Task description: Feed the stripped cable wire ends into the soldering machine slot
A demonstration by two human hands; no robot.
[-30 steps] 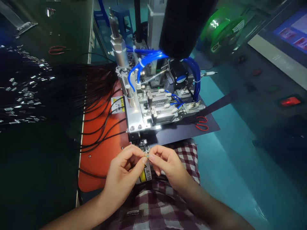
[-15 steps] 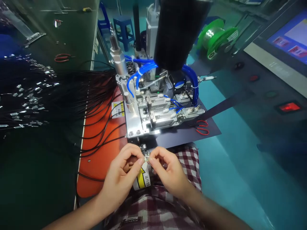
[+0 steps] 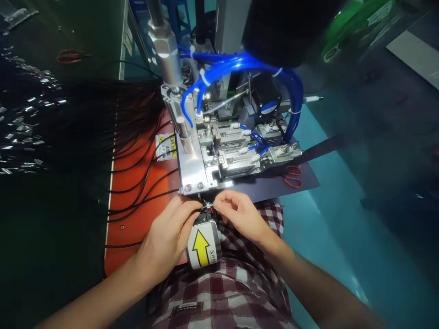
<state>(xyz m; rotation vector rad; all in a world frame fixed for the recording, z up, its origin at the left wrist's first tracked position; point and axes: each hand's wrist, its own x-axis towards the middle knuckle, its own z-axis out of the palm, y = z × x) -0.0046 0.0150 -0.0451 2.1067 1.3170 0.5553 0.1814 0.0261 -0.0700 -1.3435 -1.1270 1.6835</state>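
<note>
My left hand point(image 3: 173, 228) is closed in a pinch on a thin cable end, over the small fixture at the near edge of the machine. Fine coloured wires point(image 3: 210, 205), red and green among them, spread from it towards my right hand point(image 3: 238, 212). That hand is also closed, its thumb and forefinger pinching the wire tips. Just below the fingers sits a white-labelled block point(image 3: 205, 249) with a yellow arrow pointing away from me. The metal machine point(image 3: 236, 155) with pneumatic cylinders stands right in front of my hands.
Black cables point(image 3: 147, 183) run over an orange-red board point(image 3: 132, 237) on the left. Blue air tubes point(image 3: 240, 61) arch above the machine. Red-handled snips point(image 3: 294, 177) lie on the dark plate at right, and another red-handled tool point(image 3: 70, 56) lies far left. A green spool point(image 3: 356, 27) is at upper right.
Both hands have moved forward, closer to the machine, and now meet at the fixture beyond the arrow block, which is more exposed. My view has shifted closer to the machine.
</note>
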